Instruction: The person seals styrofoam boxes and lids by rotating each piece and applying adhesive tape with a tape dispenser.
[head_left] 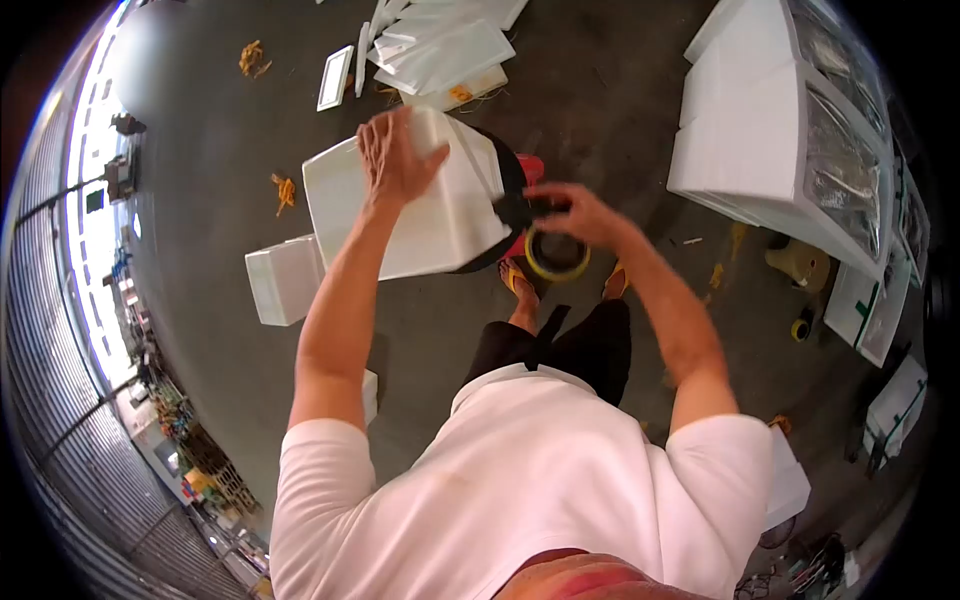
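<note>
A white foam box (340, 215) lies tilted in front of me, resting on a dark round support partly hidden beneath it. My left hand (398, 165) lies on top of the box with the fingers stretched and the thumb apart. At the box's right end, my right hand (585, 217) is closed on a black tape dispenser (515, 209) that carries a large yellow-rimmed roll (557, 256). The dispenser's dark head is against the box's edge. Motion smears the right fingers somewhat. Something red (531, 168) shows behind the support.
Stacked white foam boxes (735, 140) with clear wrapping stand at the right. White foam lids (440, 50) are heaped ahead. A smaller white box (285, 280) sits at left. Another tape roll (800, 328) and yellow scraps (284, 193) lie on the floor.
</note>
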